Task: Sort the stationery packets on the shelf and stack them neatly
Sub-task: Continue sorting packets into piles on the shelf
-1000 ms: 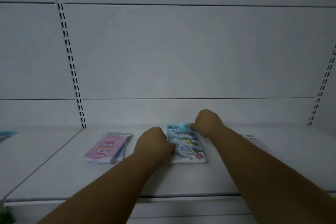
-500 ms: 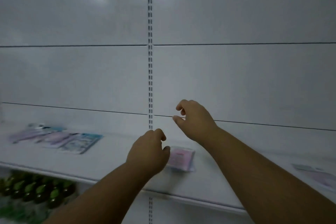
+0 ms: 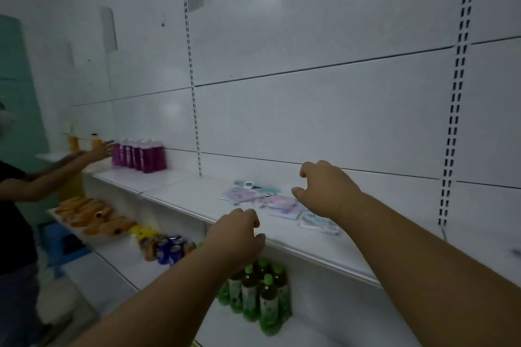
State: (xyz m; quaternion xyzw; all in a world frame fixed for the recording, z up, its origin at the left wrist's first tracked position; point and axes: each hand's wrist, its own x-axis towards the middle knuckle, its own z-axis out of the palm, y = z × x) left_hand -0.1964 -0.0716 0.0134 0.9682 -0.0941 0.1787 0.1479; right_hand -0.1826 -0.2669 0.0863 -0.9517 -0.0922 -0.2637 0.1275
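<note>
Several packets [image 3: 270, 200] scattered on white shelf [image 3: 180, 194]; white slotted wall [image 3: 310, 110] behind.

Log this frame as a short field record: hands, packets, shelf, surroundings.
left hand: loosely curled, empty, over shelf edge
right hand: loosely curled, empty, above packets
pastel flat stationery packets: scattered loosely, overlapping, unstacked
white metal shelf: holds packets
green bottles: on the shelf below
purple bottles: far left
</note>
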